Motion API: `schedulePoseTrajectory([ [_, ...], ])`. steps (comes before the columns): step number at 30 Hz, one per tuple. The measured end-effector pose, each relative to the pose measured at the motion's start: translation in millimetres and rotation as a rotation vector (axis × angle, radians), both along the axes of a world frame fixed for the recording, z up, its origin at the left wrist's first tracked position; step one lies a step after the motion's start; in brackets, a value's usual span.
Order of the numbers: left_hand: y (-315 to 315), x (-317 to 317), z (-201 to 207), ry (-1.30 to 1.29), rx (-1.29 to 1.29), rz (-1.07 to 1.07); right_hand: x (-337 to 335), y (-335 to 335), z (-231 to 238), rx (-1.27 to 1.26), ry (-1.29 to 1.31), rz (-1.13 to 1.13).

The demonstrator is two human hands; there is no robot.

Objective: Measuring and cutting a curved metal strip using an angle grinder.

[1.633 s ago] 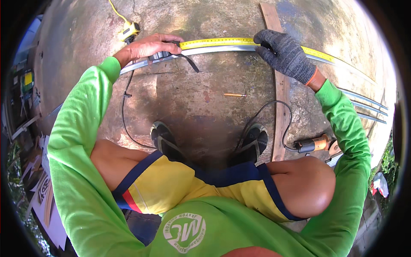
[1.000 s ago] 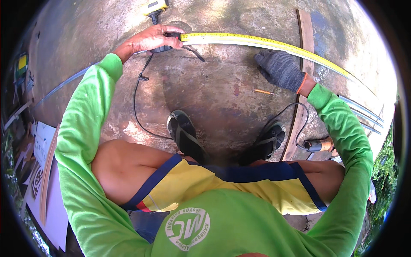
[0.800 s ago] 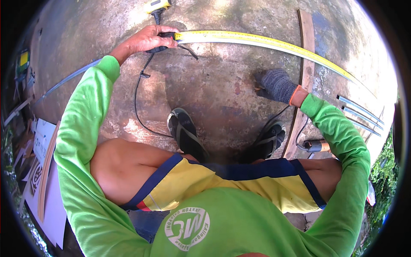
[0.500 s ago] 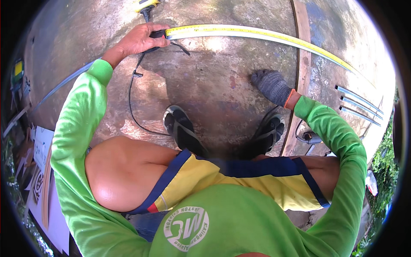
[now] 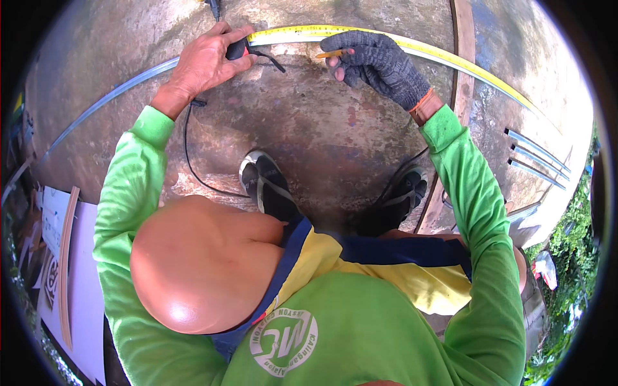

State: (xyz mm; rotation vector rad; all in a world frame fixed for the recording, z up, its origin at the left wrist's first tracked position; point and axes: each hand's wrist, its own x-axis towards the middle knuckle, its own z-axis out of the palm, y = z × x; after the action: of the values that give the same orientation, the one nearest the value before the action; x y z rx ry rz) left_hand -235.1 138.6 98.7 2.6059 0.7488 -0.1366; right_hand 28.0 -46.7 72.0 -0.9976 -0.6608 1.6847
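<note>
My bare left hand (image 5: 205,63) is wrapped round the black case of a tape measure (image 5: 237,50), whose black strap hangs beside it. From the case the yellow blade (image 5: 302,31) runs out to the right along a long, thin metal strip (image 5: 106,105). A grey knitted glove covers most of my right hand (image 5: 389,69), though some fingertips show bare. It pinches a short yellow-orange pencil (image 5: 330,55), tip pointing left, just below the blade.
A wooden batten (image 5: 463,83) crosses under the blade on the right. Several short metal pieces (image 5: 537,154) lie farther right. A black cable (image 5: 187,151) loops across the stained floor near my left foot (image 5: 270,183). White panels (image 5: 84,257) lean at lower left.
My right hand has moved up and left from the floor to the tape blade, and the pencil now shows in it. My left hand keeps its hold on the tape measure.
</note>
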Motion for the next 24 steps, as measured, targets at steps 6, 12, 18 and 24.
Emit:
schedulePoseTrajectory([
  [6,-6.0,-5.6,-4.8,-0.038,0.094,0.011,-17.1,6.4,-9.9,-0.015,-0.09,-0.063],
  [12,-7.9,-1.6,-1.4,-0.048,0.099,0.016,-4.1,38.7,-19.5,0.356,-1.339,-0.297],
  [18,-7.0,-15.9,-6.0,-0.068,0.085,0.026,-15.6,138.4,-4.7,0.546,-1.767,-0.001],
  [24,-11.3,-11.0,-6.0,-0.058,0.112,0.04,-28.1,175.6,-33.6,0.829,-1.871,0.175],
])
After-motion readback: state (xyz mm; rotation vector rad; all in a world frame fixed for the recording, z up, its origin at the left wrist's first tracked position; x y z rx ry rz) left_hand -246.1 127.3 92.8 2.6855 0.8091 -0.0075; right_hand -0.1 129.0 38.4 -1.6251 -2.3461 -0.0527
